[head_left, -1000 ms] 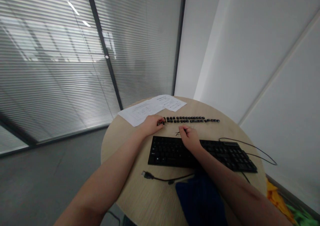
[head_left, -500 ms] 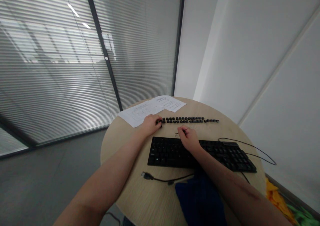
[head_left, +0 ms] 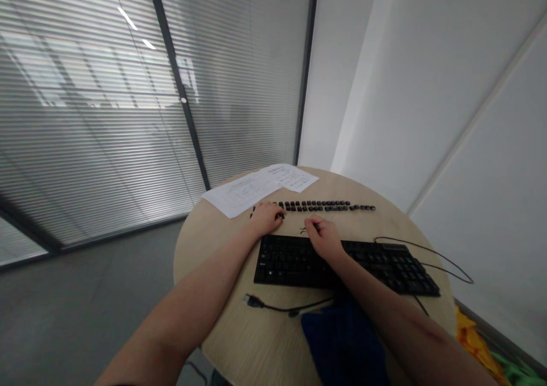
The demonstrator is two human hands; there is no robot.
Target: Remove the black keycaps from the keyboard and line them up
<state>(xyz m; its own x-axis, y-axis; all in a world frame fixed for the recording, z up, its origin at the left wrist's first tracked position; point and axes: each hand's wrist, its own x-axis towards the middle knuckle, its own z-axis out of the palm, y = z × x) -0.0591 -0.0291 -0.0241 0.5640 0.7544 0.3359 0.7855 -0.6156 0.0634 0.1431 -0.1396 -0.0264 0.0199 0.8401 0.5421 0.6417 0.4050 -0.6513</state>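
Rows of small black keycaps (head_left: 316, 206) lie on the round wooden table. My left hand (head_left: 267, 218) rests over the left end of these rows, fingers curled down onto keycaps; a dark one shows at its fingertips. Close to the black keyboard's (head_left: 290, 261) upper edge, my right hand (head_left: 322, 235) is closed, thumb against fingers, and what it holds is too small to name. Just left of it lie a few tiny dark pieces (head_left: 302, 230). My right forearm crosses over the keyboard.
White printed sheets (head_left: 243, 193) lie at the table's back left. A USB plug with cable (head_left: 255, 301) and a dark blue cloth (head_left: 342, 340) are near the front. Another thin cable (head_left: 444, 255) loops past the right edge. Yellow and green items (head_left: 472, 340) are low at the right.
My left hand has moved slightly right and toward the keyboard, uncovering keycaps at the left end of the rows. My right hand has stayed nearly in place.
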